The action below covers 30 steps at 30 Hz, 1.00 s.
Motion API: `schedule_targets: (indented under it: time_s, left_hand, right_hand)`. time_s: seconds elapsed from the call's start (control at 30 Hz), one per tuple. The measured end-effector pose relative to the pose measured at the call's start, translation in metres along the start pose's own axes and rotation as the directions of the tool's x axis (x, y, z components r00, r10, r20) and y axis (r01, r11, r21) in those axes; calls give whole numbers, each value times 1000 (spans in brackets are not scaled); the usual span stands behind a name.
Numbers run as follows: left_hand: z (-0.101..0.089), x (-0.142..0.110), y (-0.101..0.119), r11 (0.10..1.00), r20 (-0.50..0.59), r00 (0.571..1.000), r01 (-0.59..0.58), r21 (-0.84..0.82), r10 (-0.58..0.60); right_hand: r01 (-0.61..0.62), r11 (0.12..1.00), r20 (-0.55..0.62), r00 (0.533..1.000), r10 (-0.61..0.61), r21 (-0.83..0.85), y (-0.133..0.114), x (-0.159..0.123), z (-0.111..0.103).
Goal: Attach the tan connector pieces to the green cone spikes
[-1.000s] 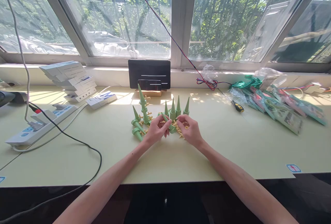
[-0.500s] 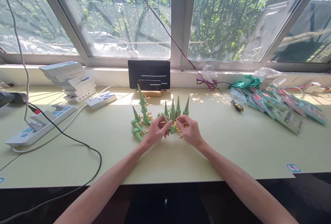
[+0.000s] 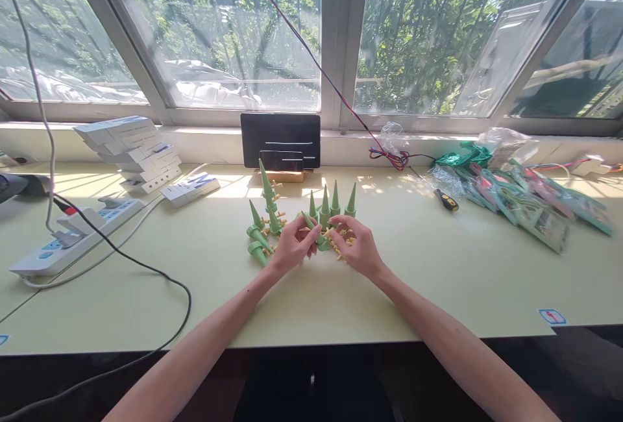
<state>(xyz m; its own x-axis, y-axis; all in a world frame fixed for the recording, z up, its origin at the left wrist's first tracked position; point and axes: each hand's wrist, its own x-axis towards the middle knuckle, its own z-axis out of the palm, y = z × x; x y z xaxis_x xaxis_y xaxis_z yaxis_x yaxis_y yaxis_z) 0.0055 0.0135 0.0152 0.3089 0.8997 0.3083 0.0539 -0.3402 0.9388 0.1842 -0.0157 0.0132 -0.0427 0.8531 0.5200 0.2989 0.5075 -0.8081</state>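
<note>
Green spike (image 3: 322,242): pinched by left hand (image 3: 292,245), leaning slightly further left | right hand (image 3: 359,243): fingertips nearer it, grip can't tell

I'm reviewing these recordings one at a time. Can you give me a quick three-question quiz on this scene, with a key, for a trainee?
1. Short answer: What does the left hand hold?
2. True or false: The white power strip lies to the right of the hands.
3. Multiple choice: What stands just behind the small dark-screened device?
A) a stack of white boxes
B) a larger dark screen
C) a bundle of red and blue wire

Key:
1. A green cone-shaped piece.
2. False; the white power strip lies to the left of the hands.
3. B
</note>
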Motion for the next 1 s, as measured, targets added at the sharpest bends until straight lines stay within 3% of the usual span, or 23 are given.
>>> schedule_targets:
  time_s: [1.0]
  left_hand:
    - [1,-1,1,1000,-11,1000,-2,5,2]
  right_hand:
    - [8,1000,54,999,-8,-13,3,0,1]
